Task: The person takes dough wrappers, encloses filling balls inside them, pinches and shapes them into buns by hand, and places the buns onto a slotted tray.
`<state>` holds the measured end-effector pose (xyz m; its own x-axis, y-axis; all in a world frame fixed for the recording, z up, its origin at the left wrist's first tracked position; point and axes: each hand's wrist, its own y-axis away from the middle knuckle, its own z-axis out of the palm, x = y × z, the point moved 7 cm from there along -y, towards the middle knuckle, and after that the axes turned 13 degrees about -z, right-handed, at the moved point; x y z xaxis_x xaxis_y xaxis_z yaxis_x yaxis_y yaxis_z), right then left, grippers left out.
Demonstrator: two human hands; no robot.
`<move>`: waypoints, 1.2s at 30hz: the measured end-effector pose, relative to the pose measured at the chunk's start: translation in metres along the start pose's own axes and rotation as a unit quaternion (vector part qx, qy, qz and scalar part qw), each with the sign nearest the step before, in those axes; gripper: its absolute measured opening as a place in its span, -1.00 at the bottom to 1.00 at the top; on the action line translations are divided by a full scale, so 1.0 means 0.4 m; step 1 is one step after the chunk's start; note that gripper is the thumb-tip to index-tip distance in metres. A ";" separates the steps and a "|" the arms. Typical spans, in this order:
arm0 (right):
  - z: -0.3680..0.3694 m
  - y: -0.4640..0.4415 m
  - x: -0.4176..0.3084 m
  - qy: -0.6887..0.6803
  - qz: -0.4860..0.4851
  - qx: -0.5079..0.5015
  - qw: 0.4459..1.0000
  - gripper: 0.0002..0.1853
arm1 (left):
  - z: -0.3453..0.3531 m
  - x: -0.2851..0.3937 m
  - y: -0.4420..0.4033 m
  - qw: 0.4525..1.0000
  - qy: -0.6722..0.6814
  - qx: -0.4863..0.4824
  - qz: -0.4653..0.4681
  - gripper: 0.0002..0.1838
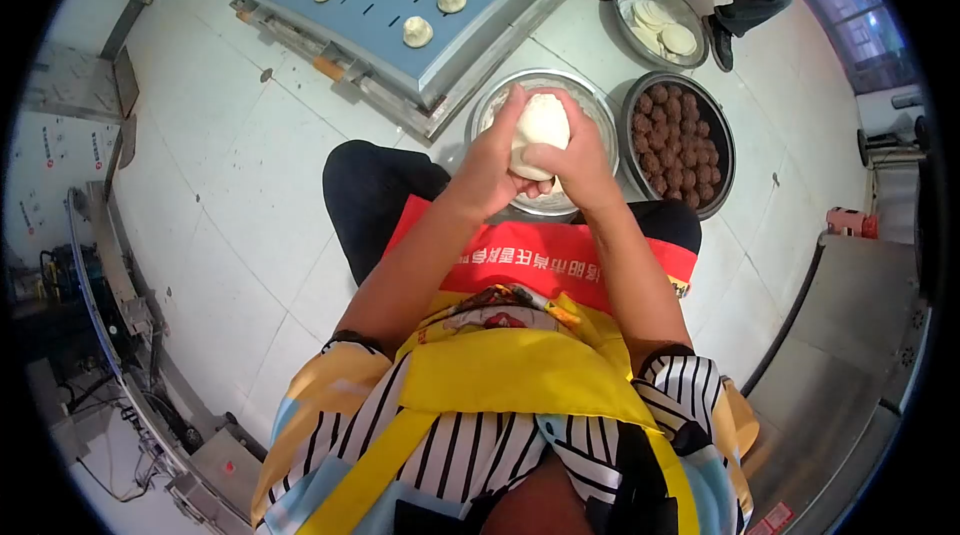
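Between my two hands is a pale, rounded ball of dough (pixel 543 125), held over a metal bowl (pixel 597 100) in front of my lap. My left hand (pixel 493 157) cups it from the left and below, with the thumb up along its side. On the other side my right hand (pixel 583 157) wraps round it, its thumb pressed across the lower front. Whether a filling sits inside the dough cannot be seen. The bowl's inside looks dusted with something whitish, and my hands hide much of it.
A round pan of dark brown balls (pixel 730 160) stands right of the bowl. Behind it is a pan with flat dough rounds (pixel 678 39). A blue slotted tray (pixel 400 10) holds several shaped dough pieces (pixel 418 32). Another person's leg (pixel 755 5) is at the upper right.
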<state>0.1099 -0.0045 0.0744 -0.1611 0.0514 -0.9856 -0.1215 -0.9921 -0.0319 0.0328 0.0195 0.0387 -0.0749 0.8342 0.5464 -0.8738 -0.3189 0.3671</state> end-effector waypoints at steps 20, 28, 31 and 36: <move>-0.002 -0.024 -0.029 0.250 -0.133 0.056 0.957 -0.44 | -0.044 -0.022 -0.030 0.989 0.062 0.122 0.058 -0.36; 0.010 -0.031 -0.017 0.259 -0.152 0.022 0.954 -0.40 | -0.026 -0.001 -0.018 0.979 0.142 0.138 0.045 -0.39; 0.025 -0.018 -0.025 0.177 -0.114 -0.005 0.977 -0.42 | -0.002 0.014 0.005 0.995 0.073 -0.072 -0.013 -0.32; 0.009 -0.027 0.001 0.282 -0.164 0.012 0.945 -0.41 | -0.033 -0.014 -0.025 0.990 0.109 0.087 0.009 -0.30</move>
<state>0.1077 0.0065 0.0750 0.4366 0.2800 -0.8550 -0.0977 -0.9300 -0.3544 0.0357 0.0239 0.0221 -0.2085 0.8991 0.3848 -0.7764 -0.3914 0.4940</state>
